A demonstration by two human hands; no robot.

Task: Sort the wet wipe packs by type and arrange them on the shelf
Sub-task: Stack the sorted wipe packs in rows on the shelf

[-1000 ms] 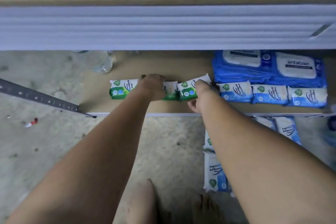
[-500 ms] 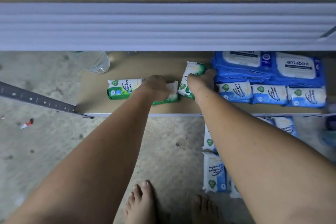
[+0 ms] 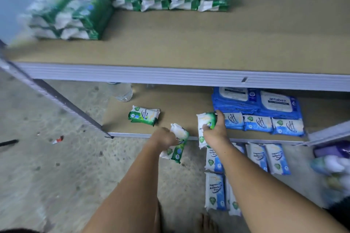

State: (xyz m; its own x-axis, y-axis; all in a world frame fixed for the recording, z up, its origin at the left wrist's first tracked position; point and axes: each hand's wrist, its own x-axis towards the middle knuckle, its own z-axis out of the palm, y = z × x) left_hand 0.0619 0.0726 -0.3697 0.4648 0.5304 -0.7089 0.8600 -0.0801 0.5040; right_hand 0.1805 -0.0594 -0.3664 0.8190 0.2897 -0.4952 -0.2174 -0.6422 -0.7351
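Left hand (image 3: 164, 137) gripping a tilted green pack (image 3: 179, 143), right hand (image 3: 216, 133) gripping a second green pack (image 3: 205, 124), third green pack (image 3: 144, 115) at ten o'clock on lower shelf (image 3: 180, 107)

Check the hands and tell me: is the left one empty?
No, the left hand grips a green pack with its fingers curled round it.

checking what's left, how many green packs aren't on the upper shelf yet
3: one green pack lies on the lower shelf; left hand grips a second pack; right hand a third pack. Others may be hidden.
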